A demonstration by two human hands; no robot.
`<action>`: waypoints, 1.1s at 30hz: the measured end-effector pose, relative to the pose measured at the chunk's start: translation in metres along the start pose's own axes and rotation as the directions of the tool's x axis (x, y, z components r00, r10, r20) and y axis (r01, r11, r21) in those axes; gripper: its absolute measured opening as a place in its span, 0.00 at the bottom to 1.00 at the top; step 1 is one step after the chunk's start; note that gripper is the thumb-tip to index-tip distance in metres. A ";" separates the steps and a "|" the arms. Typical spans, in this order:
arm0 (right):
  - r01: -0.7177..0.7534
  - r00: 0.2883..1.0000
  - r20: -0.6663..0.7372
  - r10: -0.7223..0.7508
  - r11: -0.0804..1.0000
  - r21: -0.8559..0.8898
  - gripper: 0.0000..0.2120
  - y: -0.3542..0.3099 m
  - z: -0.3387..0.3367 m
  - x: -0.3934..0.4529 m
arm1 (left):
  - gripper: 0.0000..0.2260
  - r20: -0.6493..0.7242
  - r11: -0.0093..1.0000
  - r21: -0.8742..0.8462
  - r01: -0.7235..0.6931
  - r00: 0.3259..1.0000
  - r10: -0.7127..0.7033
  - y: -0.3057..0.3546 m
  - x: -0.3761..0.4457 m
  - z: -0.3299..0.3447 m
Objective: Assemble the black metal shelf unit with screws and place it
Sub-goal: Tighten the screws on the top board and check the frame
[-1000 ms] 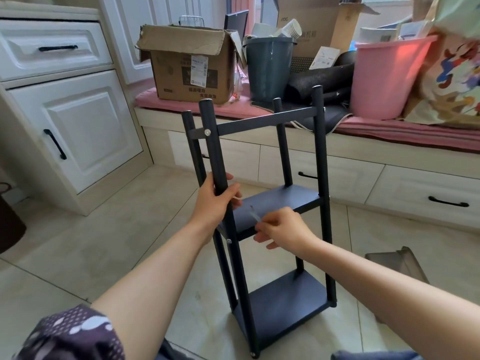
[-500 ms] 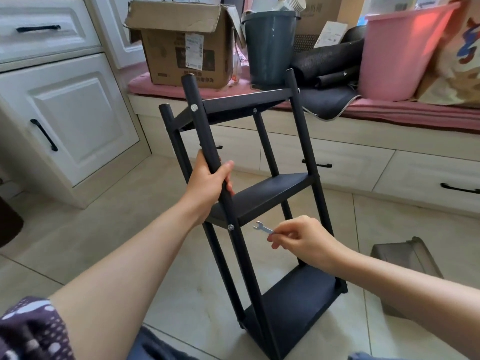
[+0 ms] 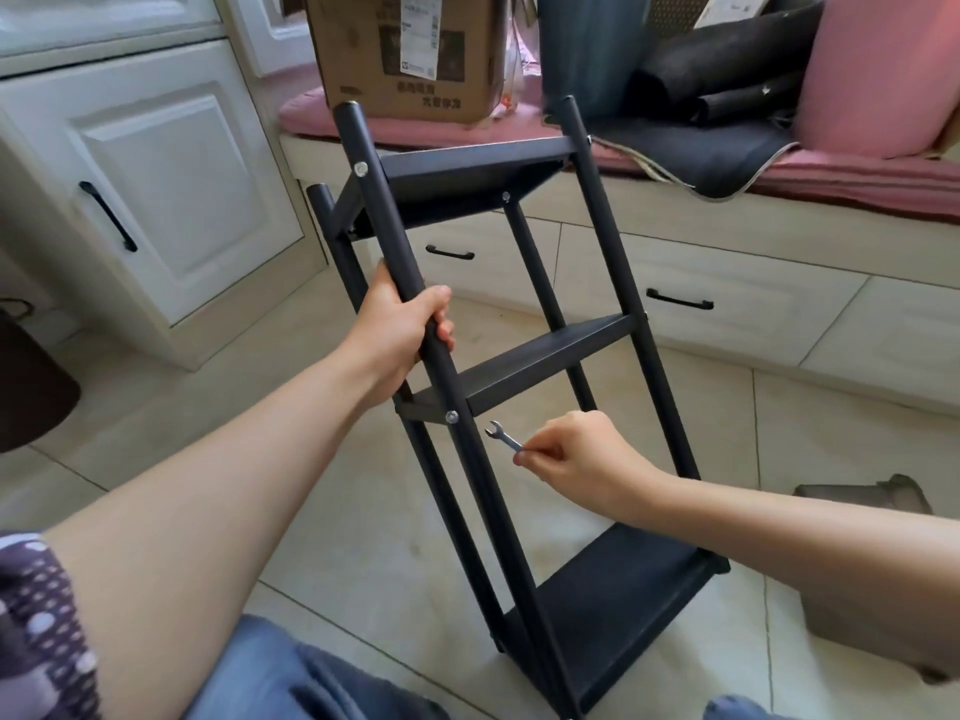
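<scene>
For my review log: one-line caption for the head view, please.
Left hand grips a front post of the tilted black shelf unit while the right hand pinches a small wrench near a screw.

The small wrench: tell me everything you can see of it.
The small wrench is a thin, flat, silvery tool that looks like metal, with an open-ended jaw at its upper left tip. The right hand pinches its lower end between the fingertips, so that end is hidden. It points up and left, in the air, toward the screw on the shelf unit's front post but apart from it.
</scene>
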State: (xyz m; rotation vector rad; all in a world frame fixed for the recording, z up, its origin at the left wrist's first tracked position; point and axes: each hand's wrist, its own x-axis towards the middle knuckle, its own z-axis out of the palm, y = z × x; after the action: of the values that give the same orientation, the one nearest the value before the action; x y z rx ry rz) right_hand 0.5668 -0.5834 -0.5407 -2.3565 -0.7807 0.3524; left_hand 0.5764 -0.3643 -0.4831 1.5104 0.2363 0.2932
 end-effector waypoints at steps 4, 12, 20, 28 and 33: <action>-0.029 1.000 -0.002 0.029 0.993 0.115 0.09 -0.003 0.008 0.017 | 0.10 -0.008 1.000 -0.015 0.020 1.000 -0.020 0.000 0.004 -0.003; -0.047 0.998 -0.036 0.055 0.980 0.194 0.08 0.005 0.021 0.028 | 0.10 -0.019 0.999 0.001 0.036 0.999 -0.036 -0.004 0.003 -0.012; -0.035 0.998 -0.052 0.047 0.977 0.212 0.09 0.002 0.027 0.031 | 0.09 -0.010 0.999 0.005 0.032 0.999 -0.032 -0.003 -0.001 -0.013; 0.140 0.972 -0.213 -0.099 0.972 0.188 0.08 0.004 0.037 0.026 | 0.09 0.005 1.000 0.004 0.012 1.000 -0.012 -0.004 -0.002 -0.015; 0.196 0.958 -0.242 -0.152 0.965 0.171 0.07 0.003 0.043 0.027 | 0.09 0.029 1.000 0.015 0.004 1.000 -0.005 -0.005 -0.004 -0.016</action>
State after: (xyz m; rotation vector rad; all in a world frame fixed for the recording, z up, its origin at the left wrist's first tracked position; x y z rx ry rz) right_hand 0.5718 -0.5482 -0.5775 -2.0823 -0.7995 0.0767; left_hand 0.5678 -0.3506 -0.4886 1.5276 0.2194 0.2665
